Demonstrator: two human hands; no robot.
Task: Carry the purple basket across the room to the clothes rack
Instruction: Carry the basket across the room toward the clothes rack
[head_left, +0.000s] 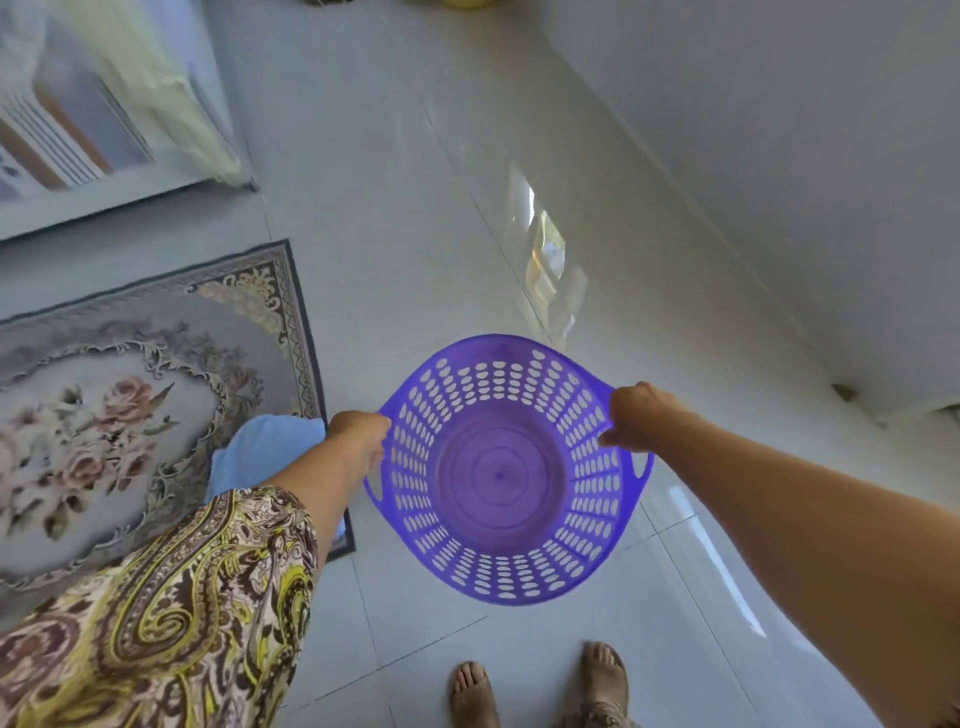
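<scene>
Head view looks straight down on the basket (498, 467), which hangs in the air over the tiled floor (415, 234), out in front of my bare feet (540, 686). I have the left hand (361, 434) closed on the rim at its left side and the right hand (636, 418) closed on the rim at its right, each just above one of the cut-out handles rather than through it. Holding it at two opposite points keeps the mouth facing up and the tub level, which I judge is why both hands are used on something this light. It is empty: I see the bare ribbed bottom and the floor showing pale through the wall slots. My arms are stretched forward, so the basket rides clear of my legs and will not knock my knees as I walk. To my left a flowered rug (130, 415) lies on the floor, with a pale blue cloth (260, 452) on its near corner, partly behind my patterned sleeve (182, 613). A white wall (779, 156) runs along the right. No clothes rack shows from here, so I take the carry to be under way with the open strip of tiles ahead as the path; the rug edge is the one thing I would step wide of.
</scene>
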